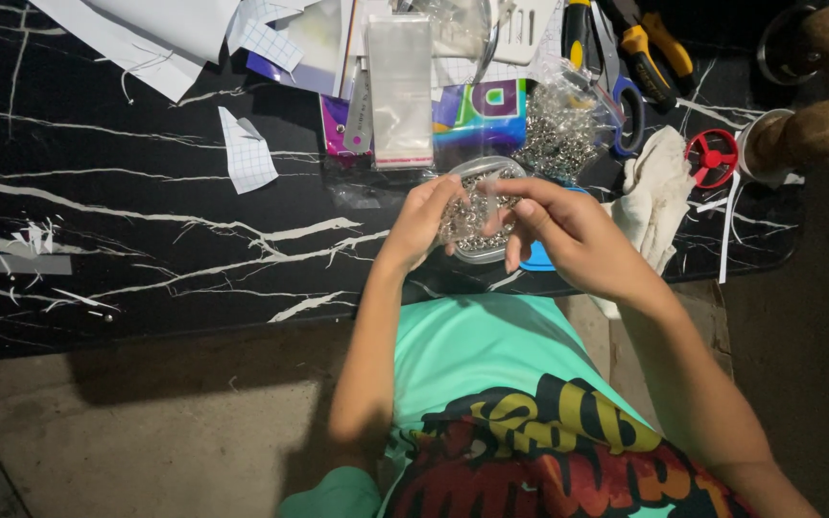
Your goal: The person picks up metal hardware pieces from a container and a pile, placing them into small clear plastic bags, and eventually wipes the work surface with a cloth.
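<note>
My left hand (421,223) and my right hand (568,235) meet over a small round clear container (484,173) at the near edge of a black marbled table (146,221). Between the fingers of both hands I hold a small clear plastic bag of tiny silvery metal pieces (467,219). The left fingers pinch its left side and the right fingers pinch its right side. A blue lid (536,259) peeks out under my right hand.
A larger clear bag of metal pieces (558,134) lies behind the container, beside an empty clear sleeve (400,91). Pliers and scissors (626,58), a white cloth (659,187), a red round part (712,156), paper scraps (247,149) and colourful sheets crowd the far side.
</note>
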